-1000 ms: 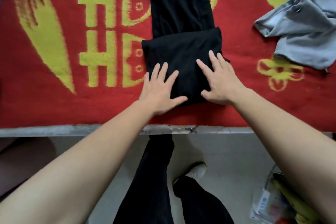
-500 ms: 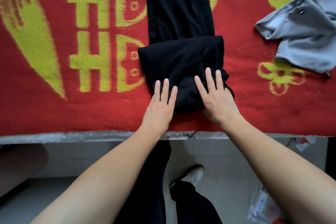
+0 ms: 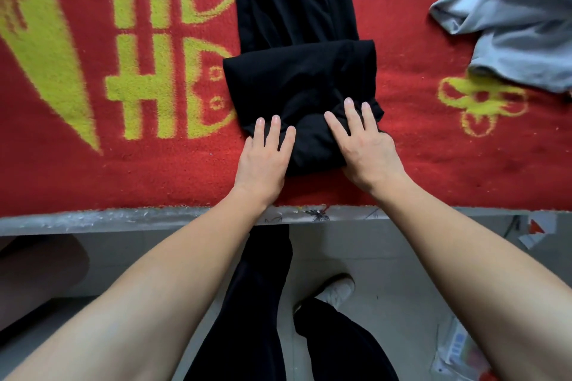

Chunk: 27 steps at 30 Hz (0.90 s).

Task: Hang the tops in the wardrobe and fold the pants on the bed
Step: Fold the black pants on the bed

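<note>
Black pants (image 3: 297,71) lie lengthwise on the bed's red and yellow blanket (image 3: 93,164), their near end folded over into a thick block close to the bed's front edge. My left hand (image 3: 263,158) lies flat with straight fingers on the fold's near left corner. On the near right part of the fold my right hand (image 3: 362,145) presses flat, fingers spread. The rest of the pants runs away from me and out of the top of the view.
A grey garment (image 3: 510,22) lies crumpled on the blanket at the far right. The bed's pale front edge (image 3: 123,219) crosses the view. Below it are the tiled floor, my black-trousered legs, a white shoe (image 3: 337,291) and some packaging (image 3: 458,349) at lower right.
Both hands slid back toward me along the fold, from its middle to its near edge, staying flat. The fold's near end bunched up a little.
</note>
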Each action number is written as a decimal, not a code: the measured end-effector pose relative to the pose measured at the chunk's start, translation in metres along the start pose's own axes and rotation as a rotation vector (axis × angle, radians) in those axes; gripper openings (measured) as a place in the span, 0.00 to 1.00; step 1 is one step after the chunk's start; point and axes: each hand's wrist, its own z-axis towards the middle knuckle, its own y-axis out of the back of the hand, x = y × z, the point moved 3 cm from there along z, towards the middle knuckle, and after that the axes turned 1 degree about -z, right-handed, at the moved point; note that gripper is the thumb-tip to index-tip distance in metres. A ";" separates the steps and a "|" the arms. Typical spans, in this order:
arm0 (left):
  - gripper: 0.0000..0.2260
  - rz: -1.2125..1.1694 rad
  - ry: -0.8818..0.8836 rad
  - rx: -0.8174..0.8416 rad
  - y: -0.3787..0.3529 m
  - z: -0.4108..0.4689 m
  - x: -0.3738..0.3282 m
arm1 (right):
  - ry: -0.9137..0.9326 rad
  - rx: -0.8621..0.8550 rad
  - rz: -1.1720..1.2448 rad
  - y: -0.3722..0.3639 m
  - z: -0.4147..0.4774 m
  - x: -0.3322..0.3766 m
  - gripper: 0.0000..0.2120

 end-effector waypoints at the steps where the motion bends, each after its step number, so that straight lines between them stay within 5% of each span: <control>1: 0.37 -0.017 0.002 0.008 0.002 -0.002 0.000 | 0.003 0.004 0.011 0.002 -0.003 -0.001 0.42; 7: 0.37 -0.151 -0.005 0.063 0.025 -0.036 -0.010 | 0.069 0.021 0.059 0.023 -0.040 -0.012 0.43; 11: 0.25 -0.229 0.018 0.002 0.035 -0.077 -0.034 | 0.125 0.063 0.047 0.023 -0.082 -0.016 0.40; 16: 0.21 -0.381 0.020 0.160 0.034 -0.127 -0.061 | 0.222 0.247 -0.006 0.026 -0.130 -0.022 0.41; 22: 0.11 -0.633 0.013 0.329 0.088 -0.108 -0.042 | 0.185 0.537 0.289 0.080 -0.112 -0.044 0.41; 27: 0.08 -0.937 0.147 0.291 0.144 -0.034 0.027 | 0.080 0.351 0.641 0.137 -0.025 -0.073 0.28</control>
